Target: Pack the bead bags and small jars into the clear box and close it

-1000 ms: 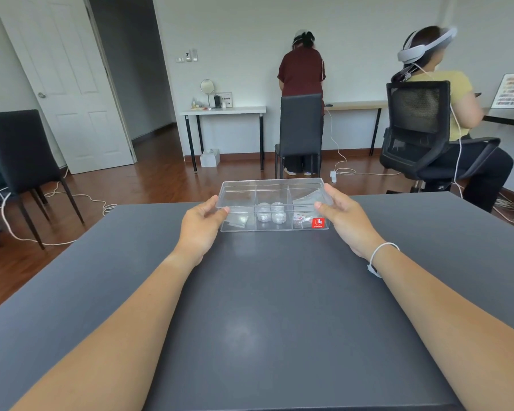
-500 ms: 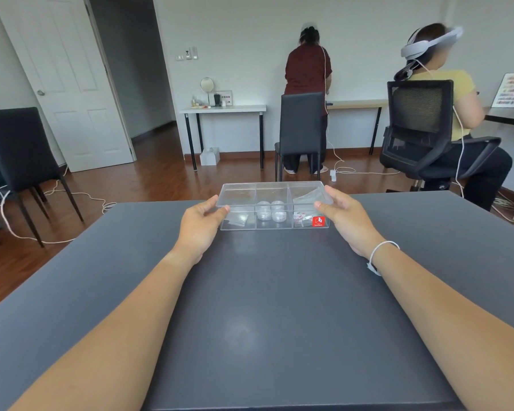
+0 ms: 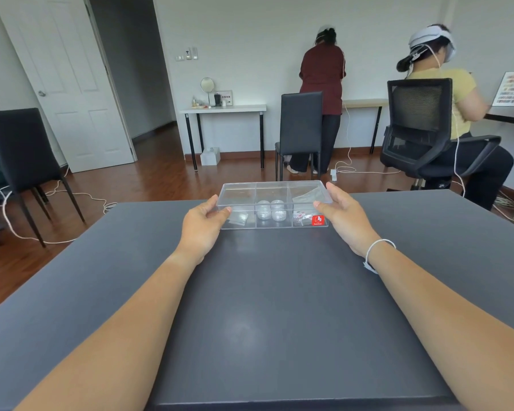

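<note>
The matte grey table (image 3: 279, 307) carried the clear box (image 3: 275, 204) at its far edge, lid apparently down. The left hand (image 3: 201, 226) and right hand (image 3: 346, 221) gripped its two ends, fingers curled over the rigid rims. Packing looked finished: round small jars (image 3: 270, 210) filled the middle compartment, crinkled bead bags (image 3: 304, 200) the outer ones. Only full lid seating possibly remained.

Glossy clear plastic box (image 3: 275, 203), matt grey table (image 3: 279, 307) (faint sheen), polished wood floor (image 3: 161, 179)
</note>
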Action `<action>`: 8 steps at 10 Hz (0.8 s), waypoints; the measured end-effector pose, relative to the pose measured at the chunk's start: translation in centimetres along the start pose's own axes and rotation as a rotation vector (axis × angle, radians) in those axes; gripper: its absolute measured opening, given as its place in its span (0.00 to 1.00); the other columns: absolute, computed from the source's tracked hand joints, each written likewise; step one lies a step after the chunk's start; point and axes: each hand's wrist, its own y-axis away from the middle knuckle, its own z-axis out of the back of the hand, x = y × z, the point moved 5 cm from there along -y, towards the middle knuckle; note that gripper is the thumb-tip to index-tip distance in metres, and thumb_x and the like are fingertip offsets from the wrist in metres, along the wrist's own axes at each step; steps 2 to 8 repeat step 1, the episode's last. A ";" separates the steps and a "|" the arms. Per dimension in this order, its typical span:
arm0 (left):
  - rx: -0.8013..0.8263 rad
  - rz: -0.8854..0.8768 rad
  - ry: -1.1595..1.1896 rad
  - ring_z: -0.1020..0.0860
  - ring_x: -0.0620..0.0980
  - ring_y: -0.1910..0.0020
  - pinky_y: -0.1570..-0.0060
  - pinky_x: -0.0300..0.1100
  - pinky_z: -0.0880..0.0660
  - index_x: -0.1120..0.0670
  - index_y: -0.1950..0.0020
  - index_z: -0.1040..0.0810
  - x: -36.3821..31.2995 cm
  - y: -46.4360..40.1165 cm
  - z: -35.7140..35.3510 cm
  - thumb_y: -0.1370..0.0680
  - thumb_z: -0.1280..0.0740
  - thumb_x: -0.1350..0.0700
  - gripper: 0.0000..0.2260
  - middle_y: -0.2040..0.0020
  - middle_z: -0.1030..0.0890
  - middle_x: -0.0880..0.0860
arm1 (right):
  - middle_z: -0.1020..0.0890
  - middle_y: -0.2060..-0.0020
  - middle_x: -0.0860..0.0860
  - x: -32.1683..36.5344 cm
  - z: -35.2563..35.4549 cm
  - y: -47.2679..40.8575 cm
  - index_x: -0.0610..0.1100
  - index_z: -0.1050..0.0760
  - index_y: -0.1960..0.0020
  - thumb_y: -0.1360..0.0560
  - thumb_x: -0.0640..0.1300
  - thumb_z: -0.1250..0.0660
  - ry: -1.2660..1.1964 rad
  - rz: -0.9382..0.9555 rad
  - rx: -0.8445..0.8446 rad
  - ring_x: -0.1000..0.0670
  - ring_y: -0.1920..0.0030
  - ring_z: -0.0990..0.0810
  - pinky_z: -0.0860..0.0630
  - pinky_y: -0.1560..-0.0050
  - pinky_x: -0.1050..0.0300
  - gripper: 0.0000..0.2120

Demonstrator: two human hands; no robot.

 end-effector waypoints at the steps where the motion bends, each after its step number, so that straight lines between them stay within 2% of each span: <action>1: -0.046 -0.041 -0.087 0.32 0.48 0.32 0.38 0.34 0.40 0.56 0.30 0.35 -0.5 0.6 0.2 0.25 0.33 0.54 0.25 0.30 0.31 0.53 | 0.37 0.27 0.52 0.4 0.1 0.5 0.51 0.43 0.27 0.26 0.44 0.34 0.065 0.018 -0.051 0.49 0.28 0.38 0.38 0.30 0.51 0.31; 8: -0.046 -0.041 -0.087 0.32 0.48 0.32 0.38 0.34 0.40 0.56 0.30 0.35 -0.5 0.6 0.2 0.25 0.33 0.54 0.25 0.30 0.31 0.53 | 0.37 0.27 0.52 0.4 0.1 0.5 0.51 0.43 0.27 0.26 0.44 0.34 0.065 0.018 -0.051 0.49 0.28 0.38 0.38 0.30 0.51 0.31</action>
